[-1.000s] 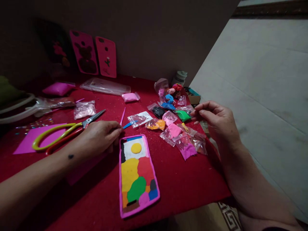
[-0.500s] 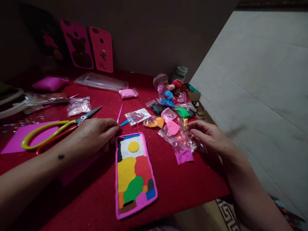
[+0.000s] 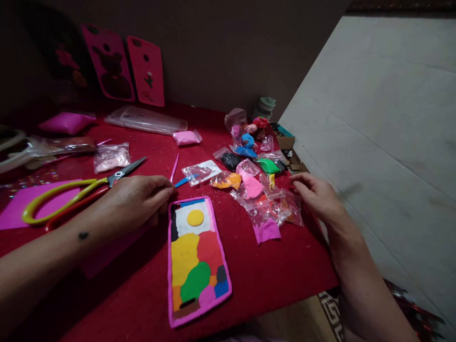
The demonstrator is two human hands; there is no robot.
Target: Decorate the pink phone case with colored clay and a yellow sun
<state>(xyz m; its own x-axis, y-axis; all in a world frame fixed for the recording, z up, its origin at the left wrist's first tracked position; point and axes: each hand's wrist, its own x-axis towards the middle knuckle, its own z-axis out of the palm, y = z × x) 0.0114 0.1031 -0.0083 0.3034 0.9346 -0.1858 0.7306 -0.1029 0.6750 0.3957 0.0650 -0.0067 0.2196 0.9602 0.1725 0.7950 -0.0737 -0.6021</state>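
A phone case (image 3: 199,261) covered in coloured clay patches, with a pink rim and a yellow disc on white, lies on the red cloth. Just beyond its upper left corner rests my left hand (image 3: 146,197), fingers closed together near the end of a blue tool (image 3: 183,181); what they hold, if anything, is hidden. My right hand (image 3: 315,194) is at the table's right edge with its fingers loosely apart and nothing visible in it. It is beside the clear bags of clay, among them a magenta one (image 3: 267,231) and an orange one (image 3: 228,180).
Yellow-and-red scissors (image 3: 89,190) lie behind my left wrist, over pink sheets (image 3: 28,204). Two decorated pink cases (image 3: 147,73) lean on the wall. Clear cases (image 3: 146,119) lie at the back. A jar (image 3: 264,108) and a cardboard box (image 3: 287,141) are at the back right.
My right hand has moved right, away from the clay bags. My left hand stays by the case's corner. The whole view has shifted slightly.
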